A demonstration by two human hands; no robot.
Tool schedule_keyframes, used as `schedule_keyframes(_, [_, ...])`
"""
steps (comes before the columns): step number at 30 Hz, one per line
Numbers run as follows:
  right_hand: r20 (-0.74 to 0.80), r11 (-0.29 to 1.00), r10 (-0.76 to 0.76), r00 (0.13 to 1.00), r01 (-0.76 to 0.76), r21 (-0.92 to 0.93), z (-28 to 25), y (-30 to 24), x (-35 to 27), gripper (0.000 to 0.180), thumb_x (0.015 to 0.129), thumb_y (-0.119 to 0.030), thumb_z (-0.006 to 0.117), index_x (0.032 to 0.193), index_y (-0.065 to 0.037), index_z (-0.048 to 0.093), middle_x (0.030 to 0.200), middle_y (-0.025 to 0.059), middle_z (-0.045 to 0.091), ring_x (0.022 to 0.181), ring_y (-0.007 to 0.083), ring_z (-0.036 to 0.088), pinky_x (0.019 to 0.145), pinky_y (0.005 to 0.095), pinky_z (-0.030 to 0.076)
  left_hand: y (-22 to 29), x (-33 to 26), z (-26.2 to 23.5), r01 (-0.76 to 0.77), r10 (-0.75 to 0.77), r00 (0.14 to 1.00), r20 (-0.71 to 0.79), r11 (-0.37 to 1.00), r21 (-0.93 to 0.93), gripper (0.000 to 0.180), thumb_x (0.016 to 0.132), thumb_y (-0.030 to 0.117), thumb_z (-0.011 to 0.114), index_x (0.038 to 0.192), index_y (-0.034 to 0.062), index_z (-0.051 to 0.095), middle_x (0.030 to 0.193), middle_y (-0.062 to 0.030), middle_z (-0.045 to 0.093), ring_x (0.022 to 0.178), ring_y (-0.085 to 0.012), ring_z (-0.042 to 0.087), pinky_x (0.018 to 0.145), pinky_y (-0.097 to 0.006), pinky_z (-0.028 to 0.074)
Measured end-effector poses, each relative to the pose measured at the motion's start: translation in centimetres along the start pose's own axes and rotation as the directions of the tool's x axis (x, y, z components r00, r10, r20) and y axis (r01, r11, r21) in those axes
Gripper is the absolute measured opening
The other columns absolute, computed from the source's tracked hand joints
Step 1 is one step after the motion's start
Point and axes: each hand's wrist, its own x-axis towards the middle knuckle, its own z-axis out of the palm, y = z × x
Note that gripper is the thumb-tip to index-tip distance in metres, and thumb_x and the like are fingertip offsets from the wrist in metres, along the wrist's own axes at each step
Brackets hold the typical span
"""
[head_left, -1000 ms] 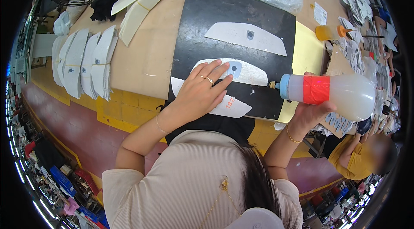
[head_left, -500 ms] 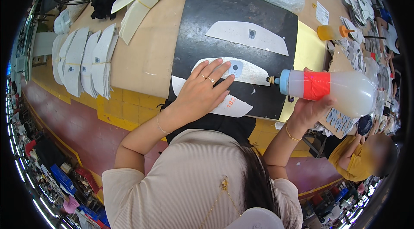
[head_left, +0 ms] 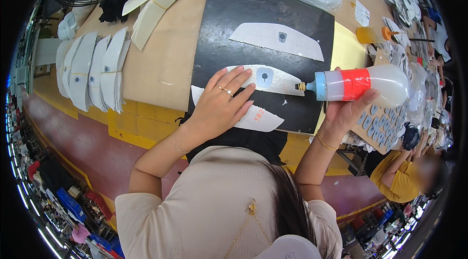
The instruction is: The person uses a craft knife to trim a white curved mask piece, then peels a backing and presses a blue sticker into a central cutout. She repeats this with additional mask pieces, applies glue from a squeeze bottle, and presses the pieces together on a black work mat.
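White middle panel on black mat | left hand: fingers half-spread flat on panel's left end | right hand: fingers curled round bottle

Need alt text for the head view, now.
The right hand holds a red-banded squeeze bottle sideways, nozzle at the right end of a white curved piece on a black mat; the left hand lies across its left end.
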Motion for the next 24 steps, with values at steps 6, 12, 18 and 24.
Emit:
schedule_keyframes(6, [-0.025,0.998,0.046,0.999,-0.045,0.039,0.6,0.1,0.1,0.078,0.086,-0.058,0.072,0.138,-0.007,0.043,0.116,0.0102,0.061,0.106,0.0258,0.065,0.099,0.0540,0.055,-0.1,-0.2,0.2,0.005,-0.004,0.999,-0.032,1.000,0.015,0.035,0.090,0.018,0.069,0.123,0.0053,0.067,0.146,-0.0152,0.053,0.141,-0.0329,0.044,0.116,-0.050,0.032])
schedule_keyframes(12, [-0.070,0.995,0.078,0.994,-0.074,0.068,1.2,0.0,0.3,0.074,0.092,-0.059,0.065,0.140,-0.008,0.041,0.119,0.0097,0.058,0.109,0.0258,0.064,0.098,0.0554,0.055,-0.3,-0.3,0.2,0.008,-0.007,0.999,-0.052,1.000,0.020,0.034,0.090,0.017,0.070,0.122,0.0051,0.068,0.147,-0.0152,0.053,0.141,-0.0324,0.044,0.116,-0.049,0.032])
schedule_keyframes(18, [-0.051,0.991,0.112,0.992,-0.107,0.083,1.1,0.0,0.5,0.073,0.093,-0.059,0.064,0.140,-0.008,0.042,0.117,0.0093,0.059,0.108,0.0243,0.063,0.096,0.0546,0.056,-0.4,-0.5,0.4,0.012,-0.010,0.997,-0.073,1.000,0.023,0.034,0.089,0.017,0.070,0.121,0.0052,0.068,0.147,-0.0151,0.053,0.140,-0.0324,0.045,0.116,-0.050,0.033])
schedule_keyframes(24, [-0.032,0.996,0.075,0.997,-0.073,0.059,1.1,0.3,0.3,0.073,0.092,-0.055,0.068,0.138,-0.006,0.042,0.115,0.0109,0.060,0.104,0.0252,0.066,0.093,0.0535,0.058,-0.5,-0.6,0.6,-0.005,0.004,0.996,-0.093,1.000,-0.004,0.037,0.089,0.018,0.071,0.124,0.0074,0.067,0.147,-0.0130,0.053,0.140,-0.0318,0.045,0.116,-0.050,0.033])
